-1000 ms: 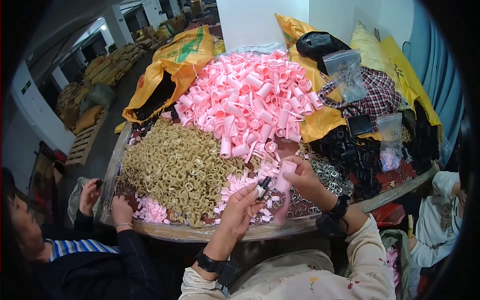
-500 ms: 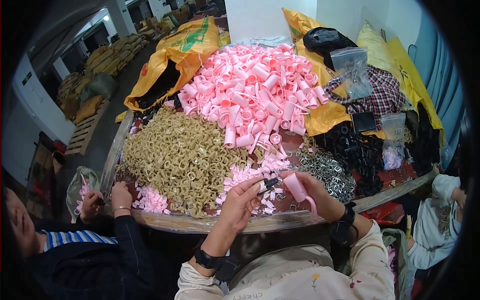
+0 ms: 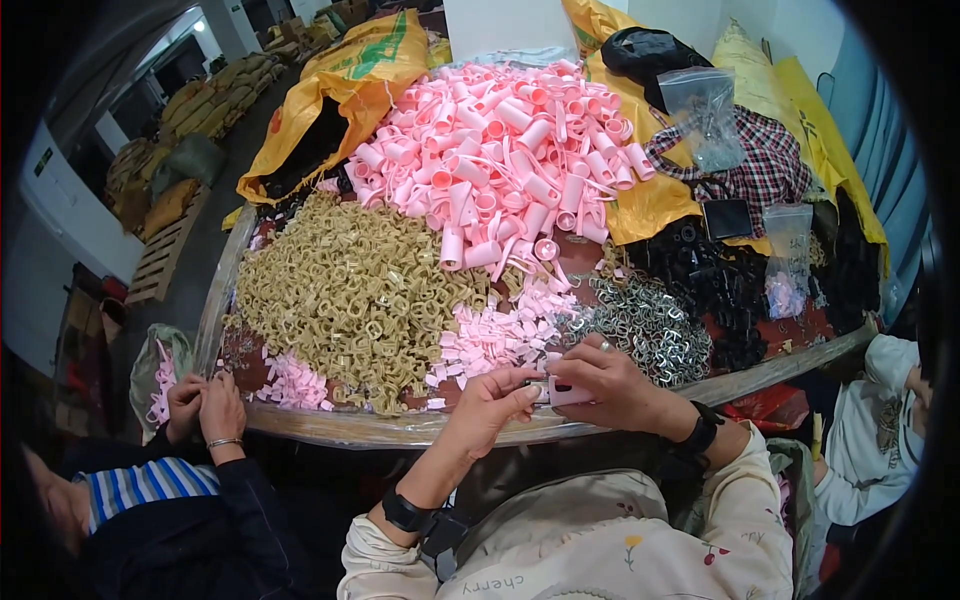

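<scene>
My right hand (image 3: pixel 618 383) is closed round a pink plastic tube part (image 3: pixel 572 393), held level above the table's front edge. Fingertips of my left hand (image 3: pixel 490 405) pinch a small black part (image 3: pixel 535 383) against the open end of the pink tube. My fingers cover most of the black part, so its shape is hard to make out. Just beyond my hands lie small pink plastic pieces (image 3: pixel 495 338) and a heap of shiny metal rings (image 3: pixel 655 330).
Tan plastic buckles (image 3: pixel 350 300) are heaped left of centre, pink tube parts (image 3: pixel 510 150) behind them. Black parts (image 3: pixel 700 285) and a zip bag (image 3: pixel 788 260) lie right. A yellow sack (image 3: pixel 340 90) stands far left. A co-worker's hands (image 3: pixel 210 405) work at the left edge.
My hands have come together, bringing the black part up to the pink tube. The tube has turned from tilted to level. The co-worker's hands have moved closer together.
</scene>
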Demonstrator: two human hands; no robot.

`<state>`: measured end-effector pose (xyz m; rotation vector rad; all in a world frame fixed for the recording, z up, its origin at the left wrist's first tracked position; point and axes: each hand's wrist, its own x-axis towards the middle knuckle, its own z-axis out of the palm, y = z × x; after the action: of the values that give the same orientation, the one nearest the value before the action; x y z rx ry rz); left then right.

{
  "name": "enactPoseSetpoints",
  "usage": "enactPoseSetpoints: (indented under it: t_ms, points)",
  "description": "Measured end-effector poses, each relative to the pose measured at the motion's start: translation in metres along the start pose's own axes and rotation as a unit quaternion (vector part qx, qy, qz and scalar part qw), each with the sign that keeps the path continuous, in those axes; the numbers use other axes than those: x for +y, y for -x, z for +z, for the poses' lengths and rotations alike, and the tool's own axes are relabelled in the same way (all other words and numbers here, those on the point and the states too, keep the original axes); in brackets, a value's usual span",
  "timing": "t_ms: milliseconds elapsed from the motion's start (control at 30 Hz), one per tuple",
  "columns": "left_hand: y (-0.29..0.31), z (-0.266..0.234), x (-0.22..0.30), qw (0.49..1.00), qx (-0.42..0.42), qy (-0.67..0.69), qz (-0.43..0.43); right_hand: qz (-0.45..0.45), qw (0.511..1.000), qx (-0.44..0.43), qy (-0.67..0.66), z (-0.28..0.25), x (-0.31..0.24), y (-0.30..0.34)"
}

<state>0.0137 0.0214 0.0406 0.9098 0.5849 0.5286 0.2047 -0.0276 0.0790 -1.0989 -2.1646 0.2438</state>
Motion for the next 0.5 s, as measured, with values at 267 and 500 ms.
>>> enactPoseSetpoints:
  t_ms: [267, 500]
  points:
    - [-0.003, 0.004, -0.005, 0.997, 0.035, 0.062, -0.032, -0.045, 0.993, -0.006, 0.113, 0.005, -0.01, 0.01]
    - [-0.004, 0.004, -0.015, 0.997, 0.02, 0.064, -0.047, -0.1, 0.984, 0.011, 0.149, 0.001, -0.009, 0.017]
